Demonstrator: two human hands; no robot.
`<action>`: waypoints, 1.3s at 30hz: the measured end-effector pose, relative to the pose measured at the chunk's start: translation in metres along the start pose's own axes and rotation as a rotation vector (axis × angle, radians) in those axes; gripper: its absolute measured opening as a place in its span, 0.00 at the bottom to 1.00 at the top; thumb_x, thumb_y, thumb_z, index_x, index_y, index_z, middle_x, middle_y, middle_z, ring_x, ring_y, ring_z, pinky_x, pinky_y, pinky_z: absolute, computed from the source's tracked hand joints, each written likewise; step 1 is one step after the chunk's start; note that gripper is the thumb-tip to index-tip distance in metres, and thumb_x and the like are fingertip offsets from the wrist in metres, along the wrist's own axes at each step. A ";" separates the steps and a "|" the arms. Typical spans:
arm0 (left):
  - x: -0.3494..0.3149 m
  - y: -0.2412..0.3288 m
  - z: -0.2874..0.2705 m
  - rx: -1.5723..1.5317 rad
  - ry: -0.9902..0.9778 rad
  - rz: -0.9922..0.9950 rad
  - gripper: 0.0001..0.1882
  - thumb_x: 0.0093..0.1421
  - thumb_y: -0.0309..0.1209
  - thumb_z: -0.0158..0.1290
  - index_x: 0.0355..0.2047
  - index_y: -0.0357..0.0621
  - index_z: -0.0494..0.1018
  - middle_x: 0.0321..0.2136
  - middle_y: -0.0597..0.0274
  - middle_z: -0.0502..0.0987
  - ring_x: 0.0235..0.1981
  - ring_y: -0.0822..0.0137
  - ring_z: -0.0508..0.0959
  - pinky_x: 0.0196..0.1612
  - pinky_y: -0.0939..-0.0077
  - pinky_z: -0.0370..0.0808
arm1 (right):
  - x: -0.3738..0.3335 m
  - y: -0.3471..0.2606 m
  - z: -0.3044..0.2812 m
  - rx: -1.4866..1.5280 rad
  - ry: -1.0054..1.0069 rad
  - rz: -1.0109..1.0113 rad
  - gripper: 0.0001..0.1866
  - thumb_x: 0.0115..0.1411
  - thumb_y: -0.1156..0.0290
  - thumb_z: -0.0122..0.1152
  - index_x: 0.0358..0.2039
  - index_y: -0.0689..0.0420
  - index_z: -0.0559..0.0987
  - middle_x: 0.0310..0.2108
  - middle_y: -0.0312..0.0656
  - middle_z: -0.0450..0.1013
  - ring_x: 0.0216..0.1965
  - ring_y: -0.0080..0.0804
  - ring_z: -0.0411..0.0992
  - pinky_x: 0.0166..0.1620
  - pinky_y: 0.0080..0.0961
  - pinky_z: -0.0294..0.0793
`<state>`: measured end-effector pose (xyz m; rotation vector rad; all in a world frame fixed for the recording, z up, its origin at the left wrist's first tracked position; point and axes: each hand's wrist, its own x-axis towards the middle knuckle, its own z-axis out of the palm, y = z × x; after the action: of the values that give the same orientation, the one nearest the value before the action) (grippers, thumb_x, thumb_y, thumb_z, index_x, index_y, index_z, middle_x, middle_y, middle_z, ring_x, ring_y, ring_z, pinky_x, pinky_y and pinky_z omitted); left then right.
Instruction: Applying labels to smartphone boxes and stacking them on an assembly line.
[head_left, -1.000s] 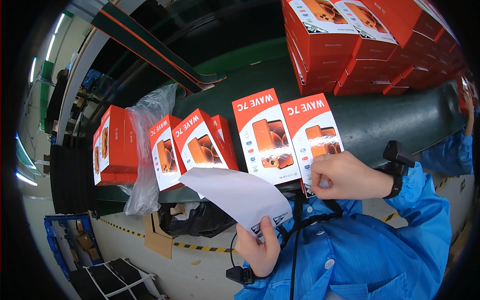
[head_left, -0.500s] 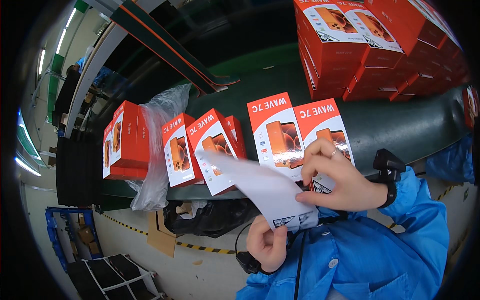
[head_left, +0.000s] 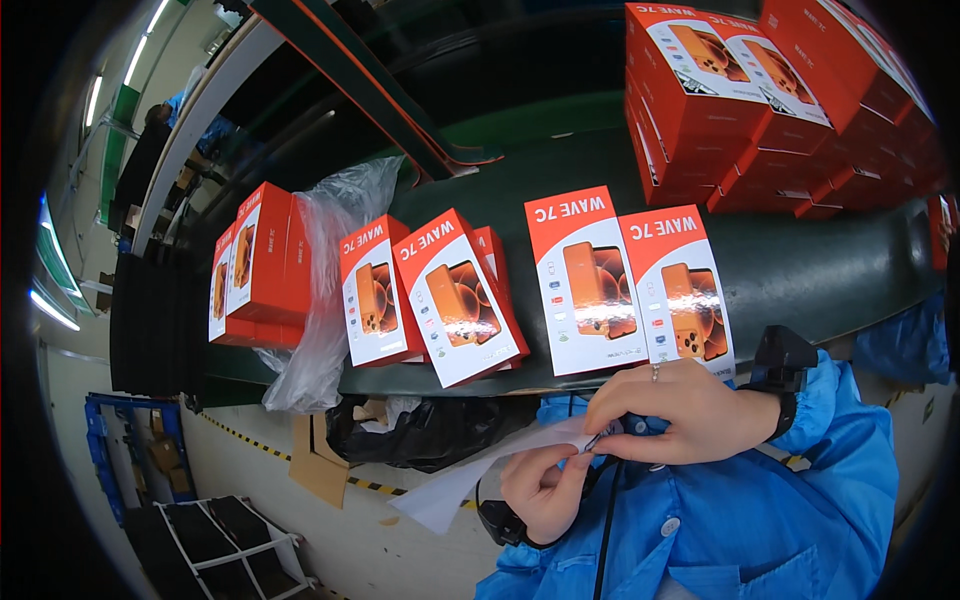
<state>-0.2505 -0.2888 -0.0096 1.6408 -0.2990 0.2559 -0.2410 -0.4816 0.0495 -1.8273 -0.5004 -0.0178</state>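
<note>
My left hand is closed in a pinch on a thin white sheet, which droops out to the left. Thumb and finger of my right hand meet the left fingertips at the sheet's edge. A small black-and-white sticker shows, partly hidden, at the right fingertips. Just beyond my right hand, two red-and-white phone boxes lie face up: one taller on the left, the other overlapping its edge.
More phone boxes lie left on the dark green bench. Crumpled clear plastic separates them from another stack. A tall red stack stands far right. A black bag hangs below the bench edge.
The sheet has swung down and left, away from the boxes. My right hand has come down to my left fingertips. The view has shifted slightly.
</note>
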 end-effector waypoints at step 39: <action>0.028 -0.014 -0.045 0.260 0.161 -0.094 0.13 0.57 0.26 0.51 0.39 0.29 0.68 0.28 0.53 0.77 0.26 0.73 0.76 0.28 0.83 0.71 | 0.065 0.040 -0.013 -0.192 -0.228 0.428 0.07 0.49 0.73 0.57 0.18 0.60 0.72 0.15 0.37 0.66 0.18 0.25 0.68 0.28 0.22 0.67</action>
<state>-0.2189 -0.2443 -0.0095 1.8719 -0.0673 0.3650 -0.1647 -0.4812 0.0345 -2.1058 -0.2609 0.4517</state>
